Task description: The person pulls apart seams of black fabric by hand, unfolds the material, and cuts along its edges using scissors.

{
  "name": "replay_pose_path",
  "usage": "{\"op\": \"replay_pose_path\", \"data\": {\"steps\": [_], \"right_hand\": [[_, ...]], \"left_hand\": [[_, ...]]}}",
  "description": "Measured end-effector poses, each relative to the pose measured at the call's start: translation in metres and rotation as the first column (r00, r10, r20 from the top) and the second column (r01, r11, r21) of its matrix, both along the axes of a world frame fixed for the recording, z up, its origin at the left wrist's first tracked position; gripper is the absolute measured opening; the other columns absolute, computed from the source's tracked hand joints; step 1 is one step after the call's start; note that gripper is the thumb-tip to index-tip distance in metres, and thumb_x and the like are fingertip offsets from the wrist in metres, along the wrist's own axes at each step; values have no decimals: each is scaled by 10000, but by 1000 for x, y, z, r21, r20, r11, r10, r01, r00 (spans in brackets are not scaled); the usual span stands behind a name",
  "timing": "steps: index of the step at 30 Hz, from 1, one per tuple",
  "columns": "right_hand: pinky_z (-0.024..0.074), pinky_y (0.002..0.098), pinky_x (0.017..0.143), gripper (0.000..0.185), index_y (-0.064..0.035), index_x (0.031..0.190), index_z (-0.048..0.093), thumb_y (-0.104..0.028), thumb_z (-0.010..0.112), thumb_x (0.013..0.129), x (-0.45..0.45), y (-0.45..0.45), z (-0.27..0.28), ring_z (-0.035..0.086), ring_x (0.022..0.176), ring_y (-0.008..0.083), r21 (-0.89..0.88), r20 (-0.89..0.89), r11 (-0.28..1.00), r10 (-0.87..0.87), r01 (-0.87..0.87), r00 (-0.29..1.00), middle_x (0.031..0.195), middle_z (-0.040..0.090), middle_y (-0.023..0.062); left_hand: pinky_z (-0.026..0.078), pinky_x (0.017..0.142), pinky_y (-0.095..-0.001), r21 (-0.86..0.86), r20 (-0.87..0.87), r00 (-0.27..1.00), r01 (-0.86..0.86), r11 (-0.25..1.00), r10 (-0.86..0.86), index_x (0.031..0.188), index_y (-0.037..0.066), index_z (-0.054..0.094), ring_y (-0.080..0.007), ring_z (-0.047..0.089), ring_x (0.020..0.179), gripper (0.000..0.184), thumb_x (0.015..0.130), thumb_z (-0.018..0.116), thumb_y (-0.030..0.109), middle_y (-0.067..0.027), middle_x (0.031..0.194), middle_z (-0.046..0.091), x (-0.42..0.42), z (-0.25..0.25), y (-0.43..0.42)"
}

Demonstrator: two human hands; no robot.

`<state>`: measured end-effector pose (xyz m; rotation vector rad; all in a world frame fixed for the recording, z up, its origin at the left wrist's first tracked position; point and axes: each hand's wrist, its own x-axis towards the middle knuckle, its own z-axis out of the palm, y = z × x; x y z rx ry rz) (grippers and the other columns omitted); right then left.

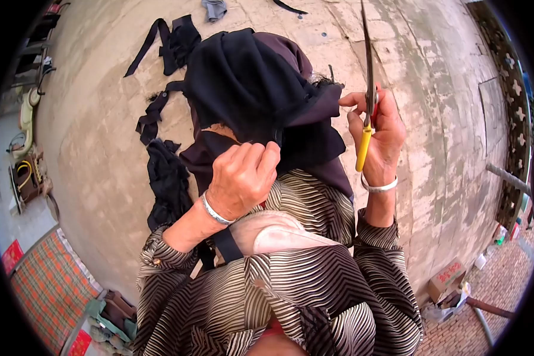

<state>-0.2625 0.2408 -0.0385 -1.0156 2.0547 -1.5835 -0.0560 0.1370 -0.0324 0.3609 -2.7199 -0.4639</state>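
Note:
A heap of black cloth [237,77] with dark purplish fabric [285,50] lies over my lap. My left hand [243,178] is closed, its fingers pinching the near edge of the black cloth. My right hand [381,127] is wrapped round a pair of scissors [364,145] with yellow and red handles; their long blades point up and away from me. The thumb and index finger of that hand reach toward the frayed right edge of the fabric, and I cannot tell if they touch it. White bangles circle both wrists.
Black scraps and strips [181,41] lie on the concrete floor ahead and left, with a crumpled black piece [165,181] beside my left arm. A plaid cloth [53,285] is at lower left. A cardboard box [447,280] and a plastic bag stand at lower right.

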Motion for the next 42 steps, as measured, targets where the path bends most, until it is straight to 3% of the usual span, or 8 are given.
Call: {"op": "replay_pose_path", "data": {"steps": [2,5,7,14,25,30,33,42], "right_hand": [[501,256,696,424,-38,1121,545,125,595,733,4,-1,10,635,806,135,-27,-125,992,119,-123,985,913,664,71],[475,316,646,384,-37,1058,508,105,610,715,21,-18,36,607,699,259,53,-47,916,400,-397,915,891,640,106],[461,312,620,360,-31,1051,508,96,625,735,28,-29,19,591,670,235,119,-42,892,443,-436,896,837,623,91],[372,232,571,322,-18,1026,524,121,634,757,23,-31,-23,377,638,93,3,204,941,331,-338,921,834,534,35],[446,217,672,325,-40,986,495,154,612,753,16,-31,-36,473,753,72,-101,324,920,389,-378,862,880,550,3],[475,226,735,320,-35,1000,510,138,626,757,10,-26,-39,520,804,74,-150,468,908,413,-391,781,876,569,10],[477,232,738,314,-34,1000,513,123,637,759,8,-25,-38,522,807,79,-90,405,912,401,-401,822,873,580,12],[477,230,747,306,-30,981,512,126,642,752,12,-24,-36,530,789,80,-166,481,925,378,-342,791,861,586,17]], "left_hand": [[440,554,-325,3,-6,1000,8,1000,-8,973,-44,582,-238,550,613,344,651,701,-19,-92,722,524,-2,-3,2],[435,528,-321,-33,-34,999,12,999,-13,942,-53,591,-231,538,571,290,677,704,-19,-80,672,508,-6,-2,2],[424,498,-319,-61,-80,996,31,998,-36,899,-57,602,-217,526,538,236,687,701,-25,-72,637,494,-5,5,2],[383,454,-283,-148,-90,992,72,986,-86,898,-58,640,-169,468,490,233,674,661,1,-42,598,429,7,-2,-2],[370,461,-268,-197,-27,993,109,974,-116,873,-54,658,-145,450,497,216,696,605,59,-30,602,414,6,-2,-1],[446,553,-323,-104,-107,992,63,993,-74,904,-68,642,-235,542,624,300,610,686,-39,-107,747,520,1,-1,-1],[466,588,-335,-65,-82,996,38,997,-43,910,-76,640,-256,564,671,322,594,680,-29,-127,804,544,-1,2,1],[449,563,-331,-43,19,1000,9,999,-8,882,-58,633,-254,555,666,262,624,663,-30,-123,816,543,3,6,20]]}}
